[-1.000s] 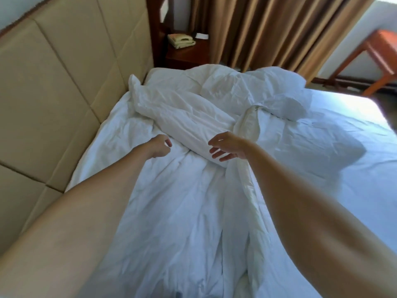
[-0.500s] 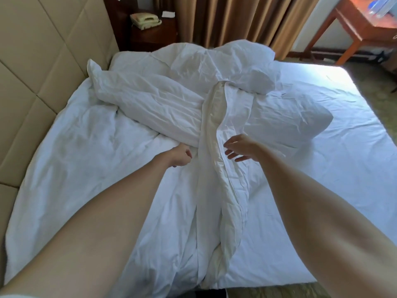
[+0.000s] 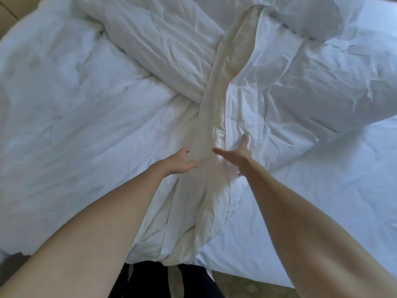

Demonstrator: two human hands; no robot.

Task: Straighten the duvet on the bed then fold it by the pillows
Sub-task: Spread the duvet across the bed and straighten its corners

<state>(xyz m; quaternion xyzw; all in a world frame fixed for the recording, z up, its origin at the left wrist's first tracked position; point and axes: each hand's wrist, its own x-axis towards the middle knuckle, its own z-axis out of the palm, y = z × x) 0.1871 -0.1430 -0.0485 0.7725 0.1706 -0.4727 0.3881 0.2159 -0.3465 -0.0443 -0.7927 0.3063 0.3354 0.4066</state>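
A white crumpled duvet (image 3: 163,50) lies bunched across the bed, with a cream-edged twisted ridge (image 3: 217,117) running from the top down to the near edge. My left hand (image 3: 180,161) is open, fingers apart, at the left side of that ridge. My right hand (image 3: 238,153) is spread flat on the right side of it, touching the cloth. Neither hand grips anything. A white pillow (image 3: 328,80) lies at the right, partly under the duvet.
The white bed sheet (image 3: 322,201) covers the mattress at the right and near side. A corner of the beige padded headboard (image 3: 6,16) shows at top left. Patterned floor (image 3: 247,287) and my dark clothing lie below the bed's near edge.
The view has tilted down and closer to the bed. Both hands have moved down along the ridge towards me, and my left hand has opened from a loose fist.
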